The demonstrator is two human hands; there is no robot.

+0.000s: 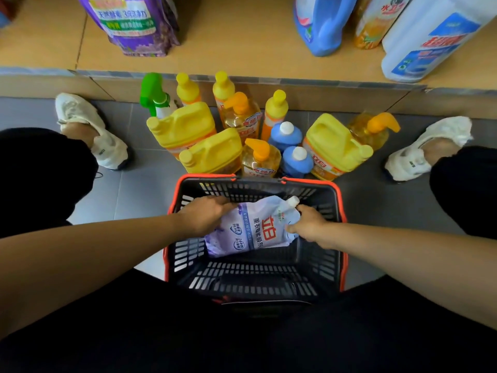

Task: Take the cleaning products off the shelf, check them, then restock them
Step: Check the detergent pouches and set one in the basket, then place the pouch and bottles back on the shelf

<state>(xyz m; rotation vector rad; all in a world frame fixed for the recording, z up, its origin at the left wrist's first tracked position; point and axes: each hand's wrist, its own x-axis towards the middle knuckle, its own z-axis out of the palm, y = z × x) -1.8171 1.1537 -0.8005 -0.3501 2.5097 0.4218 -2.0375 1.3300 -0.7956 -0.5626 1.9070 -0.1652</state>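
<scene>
A pale purple refill pouch [255, 227] with a white spout cap lies tilted inside a black shopping basket with a red rim [317, 265]. My left hand [207, 216] grips the pouch's left edge from above. My right hand [309, 224] holds its right side just below the spout. Beyond the basket, on the grey floor, stand several cleaning products: yellow jugs [185, 125], orange pump bottles [261, 157], two blue bottles [286, 134], a green spray bottle [154, 95] and yellow-capped bottles [274, 109].
A wooden bottom shelf [228, 36] runs across the top, holding a purple bag [134, 22], a blue jug [320, 25], an orange bottle [376, 20] and a large white jug [427, 41]. My two feet in white shoes [91, 130] flank the bottles on the floor.
</scene>
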